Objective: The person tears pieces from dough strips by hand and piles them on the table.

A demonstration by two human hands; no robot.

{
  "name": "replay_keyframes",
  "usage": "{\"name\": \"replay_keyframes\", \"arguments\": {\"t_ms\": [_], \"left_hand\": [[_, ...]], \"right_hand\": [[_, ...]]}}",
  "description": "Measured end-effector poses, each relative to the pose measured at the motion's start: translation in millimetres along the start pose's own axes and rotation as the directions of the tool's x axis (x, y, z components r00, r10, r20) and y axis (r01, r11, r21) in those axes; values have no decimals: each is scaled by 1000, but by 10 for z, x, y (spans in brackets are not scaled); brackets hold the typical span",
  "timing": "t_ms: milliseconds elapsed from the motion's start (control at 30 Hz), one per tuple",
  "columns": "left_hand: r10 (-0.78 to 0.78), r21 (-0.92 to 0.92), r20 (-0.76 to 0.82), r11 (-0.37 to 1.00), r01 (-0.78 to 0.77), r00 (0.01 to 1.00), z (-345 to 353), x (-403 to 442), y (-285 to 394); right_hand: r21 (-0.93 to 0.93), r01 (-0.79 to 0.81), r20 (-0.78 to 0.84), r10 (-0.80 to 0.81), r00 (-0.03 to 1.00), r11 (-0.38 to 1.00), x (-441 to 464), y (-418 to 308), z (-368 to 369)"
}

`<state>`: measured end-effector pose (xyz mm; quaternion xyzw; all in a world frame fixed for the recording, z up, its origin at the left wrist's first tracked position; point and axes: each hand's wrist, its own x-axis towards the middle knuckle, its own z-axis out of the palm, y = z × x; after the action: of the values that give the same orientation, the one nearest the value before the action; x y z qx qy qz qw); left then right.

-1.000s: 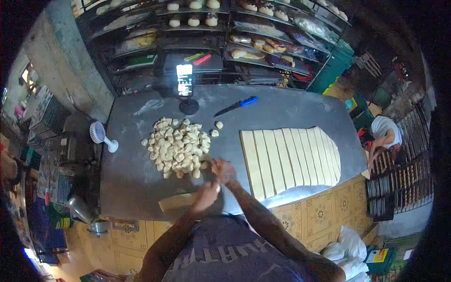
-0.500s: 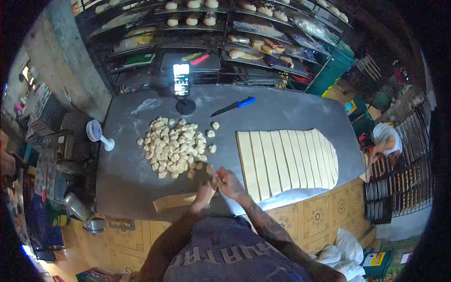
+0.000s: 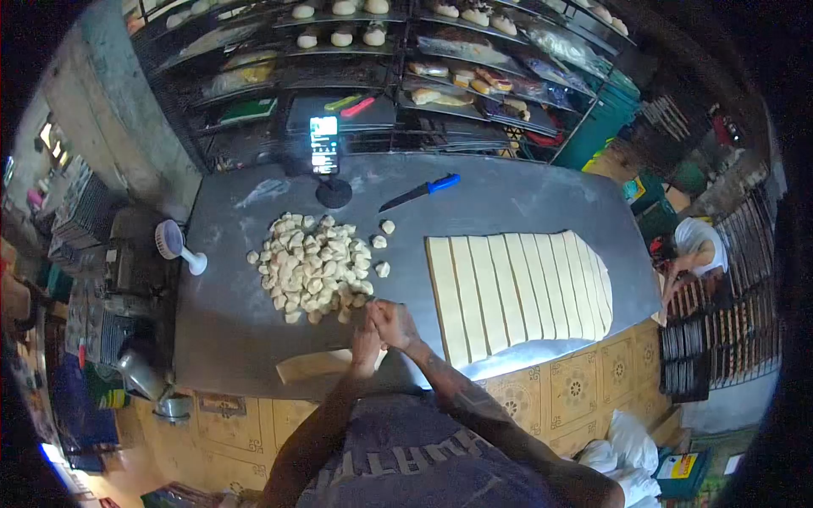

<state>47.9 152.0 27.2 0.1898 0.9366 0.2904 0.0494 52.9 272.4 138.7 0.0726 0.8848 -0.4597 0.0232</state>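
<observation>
My left hand (image 3: 366, 347) is closed around a dough strip (image 3: 315, 364), whose loose end lies on the table to the left. Pressed against it, my right hand (image 3: 395, 325) has its fingers curled at the strip's upper end; what is between them is hidden. Just beyond both hands is a heap of small dough pieces (image 3: 315, 261), with several pieces close to my fingers. To the right lies a flat sheet of dough (image 3: 521, 292), cut into long parallel strips.
A knife with a blue handle (image 3: 442, 183) lies at the back of the grey table (image 3: 229, 339). Near it stands a lit phone (image 3: 323, 146) on a round base. A small white fan (image 3: 181, 245) sits at left. Racks (image 3: 339, 63) hold trays of dough. Another person (image 3: 699, 251) is at right.
Both hands have moved slightly up and left, nearer the heap. My right hand has closed in against my left. The sheet and knife have stayed in place.
</observation>
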Motion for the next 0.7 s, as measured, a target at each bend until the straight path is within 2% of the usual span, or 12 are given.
{"name": "replay_keyframes", "arguments": {"t_ms": [100, 233, 267, 300, 333, 367, 433, 467, 533, 600, 633, 700], "left_hand": [[-113, -48, 264, 990, 130, 958, -354, -97, -10], [317, -44, 86, 948, -315, 944, -704, -220, -176], [5, -475, 216, 874, 101, 976, -789, -81, -254], [-205, -714, 468, 486, 504, 860, -844, -9, -316], [-230, -671, 730, -69, 738, 643, -824, 55, -358], [-224, -675, 729, -74, 734, 647, -724, 97, -385], [-322, -777, 370, 406, 481, 871, -354, 237, -280], [-296, -714, 159, 625, 317, 942, -181, 216, -286], [-93, -364, -233, 931, 1, 968, 182, 193, -327], [261, 160, -437, 964, -212, 861, 457, 13, -349], [258, 165, -439, 965, -205, 861, 486, 6, -303], [-97, -234, 88, 965, 115, 991, -144, -159, 233]], "right_hand": [[-101, 11, -17, -13, 1000, 995, 215, 258, 199], [-464, 243, -167, -353, 921, 852, 407, 230, 162], [-507, 377, -231, -543, 807, 775, 372, 30, 7], [-554, 481, -281, -696, 660, 680, 276, -125, -70], [-558, 480, -277, -697, 661, 677, 192, -175, -59], [-332, 496, -189, -572, 798, 802, 60, -215, -23], [133, 309, 121, -324, 938, 942, -206, -229, -1], [132, 313, 130, -329, 935, 941, -219, -227, -79], [169, 264, 50, -276, 960, 949, -186, -258, -285], [203, 229, 17, -237, 971, 952, -283, -297, -398], [145, 109, 66, -119, 991, 983, -299, -344, -449], [9, -143, 146, 140, 979, 990, -356, -380, -514]]}}
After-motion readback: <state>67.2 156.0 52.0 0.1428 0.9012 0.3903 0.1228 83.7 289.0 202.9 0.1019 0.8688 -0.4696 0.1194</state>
